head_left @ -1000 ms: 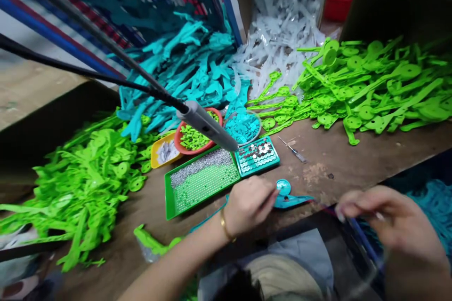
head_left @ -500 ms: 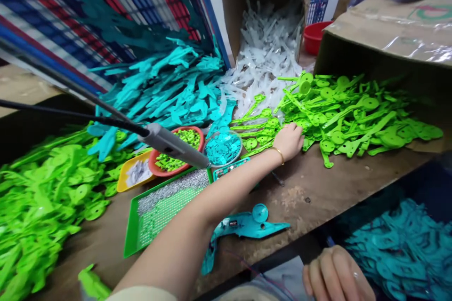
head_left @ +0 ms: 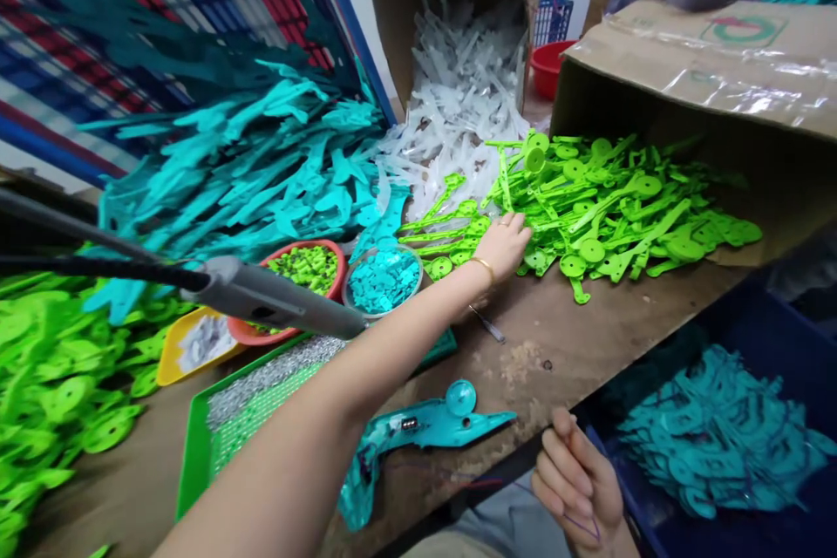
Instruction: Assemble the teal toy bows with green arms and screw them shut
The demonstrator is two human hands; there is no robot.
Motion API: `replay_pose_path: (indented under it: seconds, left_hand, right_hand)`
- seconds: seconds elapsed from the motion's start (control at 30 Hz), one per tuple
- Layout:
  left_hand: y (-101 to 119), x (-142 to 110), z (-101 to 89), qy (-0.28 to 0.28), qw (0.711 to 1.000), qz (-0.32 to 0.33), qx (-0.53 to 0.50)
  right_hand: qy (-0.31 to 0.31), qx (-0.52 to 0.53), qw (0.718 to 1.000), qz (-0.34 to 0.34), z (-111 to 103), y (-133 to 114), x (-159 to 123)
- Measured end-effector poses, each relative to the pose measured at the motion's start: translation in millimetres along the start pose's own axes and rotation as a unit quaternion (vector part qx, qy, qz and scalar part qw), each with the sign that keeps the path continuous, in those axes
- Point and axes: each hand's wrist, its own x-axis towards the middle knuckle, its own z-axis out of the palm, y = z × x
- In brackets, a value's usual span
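Note:
My left hand (head_left: pixel 506 244) reaches far across the bench, its fingers curled into the near edge of a pile of bright green plastic parts (head_left: pixel 608 209). A gold bangle sits on that wrist. My right hand (head_left: pixel 579 484) rests at the bench's front edge, fingers closed on thin coloured wires (head_left: pixel 484 484). A teal plastic shell with a round disc (head_left: pixel 425 432) lies on the bench between the two hands, and the wires run toward it.
A grey hanging tool (head_left: pixel 275 301) crosses above a green tray (head_left: pixel 196 453) of tiny parts. Bowls of green bits (head_left: pixel 307 266) and teal bits (head_left: pixel 383 279), a yellow dish (head_left: pixel 193 344). Teal pile (head_left: pixel 241 174), clear parts spilling from a box (head_left: pixel 458 96), blue bin of teal shells (head_left: pixel 719 436).
My left hand left the teal shell and stretched out to the green pile. My right hand dropped to the bench's front edge. The view tilted up and right.

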Motion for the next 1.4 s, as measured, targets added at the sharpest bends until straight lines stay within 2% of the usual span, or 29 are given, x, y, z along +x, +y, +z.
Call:
replay_pose_path:
  seconds: [0.13,0.2,0.23,0.3,0.37,0.4,0.43,0.53,0.7,0.8,0.87,0.93,1.0,1.07,1.1,1.13,1.2,1.23,1.27,1.3,1.33,1.4]
  left_hand:
    - [-6.5,-6.4,-6.4,0.028,0.997,-0.065,-0.007]
    - [0.7,1.4,-7.8,0.048,0.997,-0.061,-0.011]
    - [7.3,5.9,-7.5,0.049,0.998,-0.042,-0.013]
    - [25.9,12.6,-4.8,0.026,0.998,0.043,-0.025]
    - [48.3,14.4,0.5,-0.001,0.991,0.13,-0.044]
    - [58.9,14.0,3.8,-0.005,0.987,0.151,-0.053]
    - [68.3,13.2,7.5,-0.004,0.986,0.154,-0.063]
    - [83.7,13.7,18.9,-0.004,0.991,0.1,-0.091]
    - [74.0,19.5,26.7,-0.043,0.984,0.061,-0.159]
    - [59.3,9.2,13.3,-0.054,0.975,0.068,-0.204]
    - [48.4,-9.9,-5.0,-0.024,0.964,0.07,-0.255]
    - [37.5,-40.8,-28.7,0.025,0.947,0.071,-0.313]
    - [28.0,-82.3,-53.1,0.035,0.932,0.077,-0.352]
    - [20.5,-129.2,-72.5,0.013,0.915,0.082,-0.394]
    - [17.5,-152.5,-79.2,0.008,0.908,0.066,-0.413]
    - [15.1,-174.4,-83.7,0.001,0.902,0.043,-0.43]
    - [11.5,-211.5,-87.2,0.016,0.881,-0.023,-0.473]
    - [10.2,-225.9,-87.1,0.031,0.864,-0.062,-0.498]
    - [9.2,-237.4,-86.4,0.049,0.843,-0.101,-0.526]
    - [8.3,-246.3,-85.4,0.065,0.819,-0.137,-0.554]
    - [7.5,-252.8,-84.6,0.078,0.793,-0.168,-0.58]
    - [6.3,-260.5,-84.0,0.099,0.749,-0.216,-0.619]
  right_hand:
    - [0.007,0.008,1.0,0.007,-2.0,-1.1,3.0]
    - [-0.01,0.014,1.0,0.007,-4.9,-1.0,1.9]
    - [-0.02,0.017,1.0,0.006,-6.6,-1.3,0.9]
    - [-0.032,0.018,0.999,0.002,-9.7,-3.0,-1.2]
    - [-0.024,0.011,1.0,-0.006,-11.9,-6.0,-2.9]
    - [-0.017,0.005,1.0,-0.011,-12.7,-7.6,-3.6]
    - [-0.012,-0.001,1.0,-0.015,-13.3,-9.1,-4.1]
    - [-0.009,-0.017,1.0,-0.017,-14.2,-11.6,-4.9]
    - [-0.008,-0.041,0.999,-0.005,-10.7,-9.0,-5.4]
    - [0.025,-0.084,0.996,0.024,-5.3,-4.9,-4.5]
    - [0.052,-0.113,0.991,0.049,-2.8,-1.1,-4.3]
    - [0.059,-0.136,0.987,0.064,-2.4,2.7,-5.5]
    - [0.064,-0.182,0.979,0.067,-3.3,4.2,-7.2]
    - [0.1,-0.291,0.95,0.044,-4.0,1.1,-5.9]
    - [0.137,-0.368,0.919,0.015,-4.0,-2.3,-2.7]
    - [0.179,-0.453,0.873,-0.025,-3.9,-6.7,2.8]
    - [0.239,-0.604,0.75,-0.122,-4.1,-16.2,21.6]
    - [0.243,-0.657,0.696,-0.159,-4.7,-20.2,34.3]
    - [0.231,-0.688,0.663,-0.181,-5.5,-22.9,48.5]
    - [0.214,-0.704,0.652,-0.182,-6.3,-24.0,63.2]
    - [0.196,-0.707,0.658,-0.171,-6.9,-23.6,77.6]
    - [0.16,-0.694,0.689,-0.133,-6.5,-18.9,101.8]
